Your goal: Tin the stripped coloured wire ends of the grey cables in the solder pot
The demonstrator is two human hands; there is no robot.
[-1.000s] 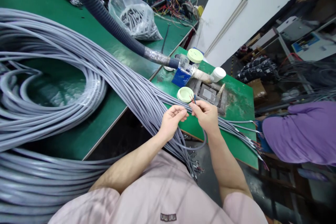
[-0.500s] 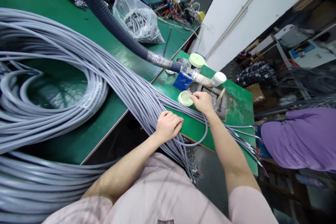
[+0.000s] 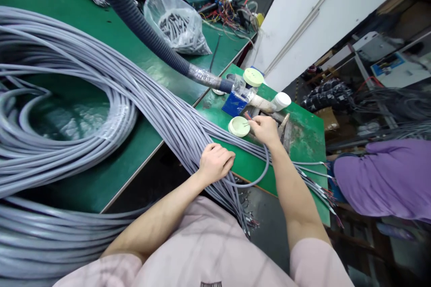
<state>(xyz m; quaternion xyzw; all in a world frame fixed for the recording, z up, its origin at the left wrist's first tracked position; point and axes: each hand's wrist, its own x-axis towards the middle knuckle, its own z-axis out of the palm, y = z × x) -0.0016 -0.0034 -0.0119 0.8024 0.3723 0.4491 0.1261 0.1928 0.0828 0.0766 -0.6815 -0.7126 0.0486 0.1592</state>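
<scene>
My right hand [image 3: 265,130] is closed on the end of one grey cable [image 3: 264,171], which loops back below my wrist toward the bundle. Thin wires stick out from its fingertips over the rim of a pale green round dish [image 3: 239,127]. My left hand [image 3: 216,164] rests with curled fingers on the thick bundle of grey cables [image 3: 178,130], closed around some of it; the exact grip is hidden under the palm. Stripped cable ends with coloured wires [image 3: 328,195] lie at the right edge of the green board.
A ribbed hose [image 3: 158,49] with a blue box [image 3: 234,104] reaches in above the dish. Near it stand a white cup [image 3: 282,101] and a pale green lid [image 3: 253,77]. Coiled cables fill the left. A bag of grey pieces [image 3: 178,31] lies behind. A person in purple [image 3: 384,175] is at right.
My right hand has moved slightly right and back, drawing the wire tips from over the dish's middle to its right rim. My left hand stays in place.
</scene>
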